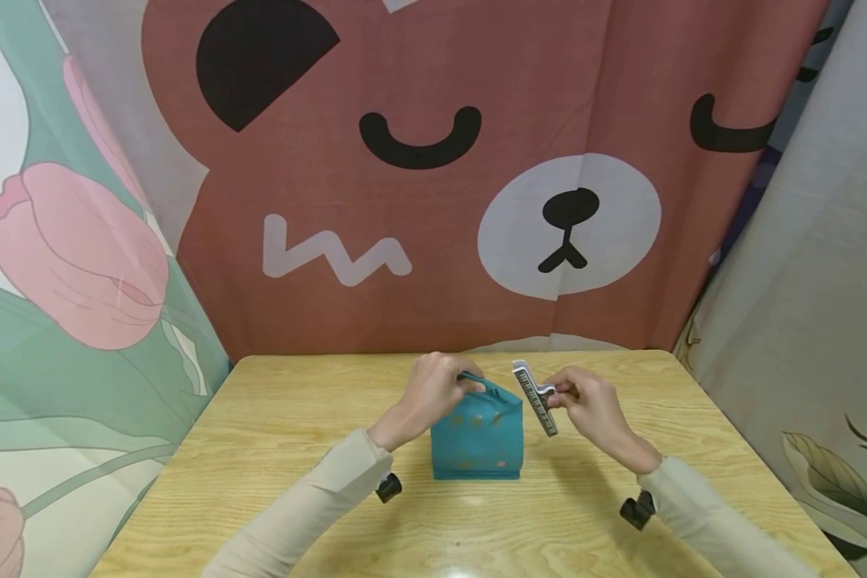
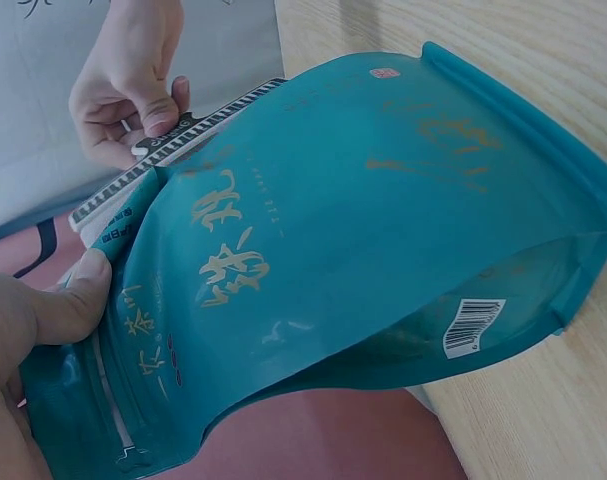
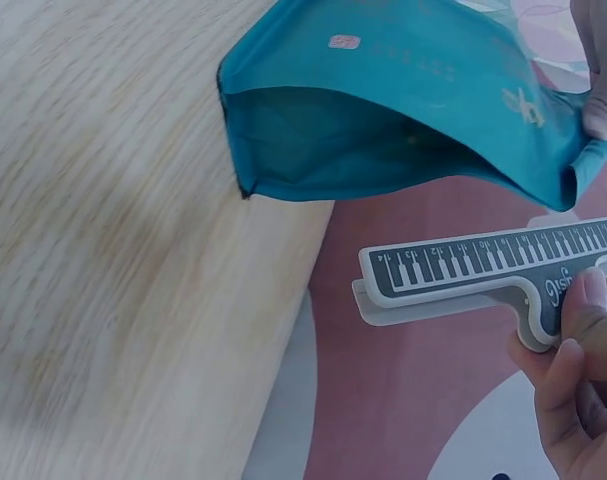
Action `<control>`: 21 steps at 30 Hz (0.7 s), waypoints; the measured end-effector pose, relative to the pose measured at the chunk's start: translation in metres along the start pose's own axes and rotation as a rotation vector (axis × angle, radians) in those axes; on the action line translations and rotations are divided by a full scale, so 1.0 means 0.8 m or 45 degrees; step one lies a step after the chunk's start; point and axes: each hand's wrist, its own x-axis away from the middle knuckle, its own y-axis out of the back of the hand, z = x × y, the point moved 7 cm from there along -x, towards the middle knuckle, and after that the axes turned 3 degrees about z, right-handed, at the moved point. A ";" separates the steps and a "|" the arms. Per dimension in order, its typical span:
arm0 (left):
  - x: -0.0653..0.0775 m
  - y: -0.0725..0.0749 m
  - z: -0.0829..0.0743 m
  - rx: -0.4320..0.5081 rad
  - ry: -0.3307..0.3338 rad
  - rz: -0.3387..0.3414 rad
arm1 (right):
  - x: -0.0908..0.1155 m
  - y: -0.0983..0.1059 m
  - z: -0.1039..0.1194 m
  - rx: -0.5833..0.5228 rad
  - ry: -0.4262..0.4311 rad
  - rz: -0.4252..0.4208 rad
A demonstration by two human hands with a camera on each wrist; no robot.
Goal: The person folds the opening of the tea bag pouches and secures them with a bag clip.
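A teal pouch (image 1: 477, 443) with gold lettering stands upright on the wooden table, its top folded over. My left hand (image 1: 437, 389) grips that folded top, with the thumb pressed on the front in the left wrist view. To the right of the pouch, my right hand (image 1: 588, 405) pinches the handle of a long bag clip (image 1: 536, 399) with a piano-key and ruler print. In the right wrist view the clip (image 3: 463, 268) is beside the pouch (image 3: 383, 60), with a gap between them. The left wrist view shows the clip (image 2: 103, 205) partly behind the pouch's top edge.
The light wooden table (image 1: 296, 417) reaches back to a curtain (image 1: 433, 313) with a bear print. Patterned curtains hang on the left (image 1: 65, 385) and right (image 1: 787, 321). Small black cameras (image 1: 388, 487) are strapped at both wrists.
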 end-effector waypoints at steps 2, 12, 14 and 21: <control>0.000 0.000 0.000 0.000 -0.001 -0.002 | -0.002 0.000 0.003 -0.012 0.014 -0.007; 0.001 -0.001 0.001 0.003 -0.015 -0.018 | -0.011 -0.001 0.017 -0.095 0.052 -0.033; 0.001 -0.001 0.001 0.002 -0.014 -0.021 | -0.013 -0.001 0.019 -0.096 0.059 -0.037; 0.000 -0.001 0.002 -0.012 -0.009 -0.023 | -0.018 -0.001 0.025 -0.126 0.062 -0.038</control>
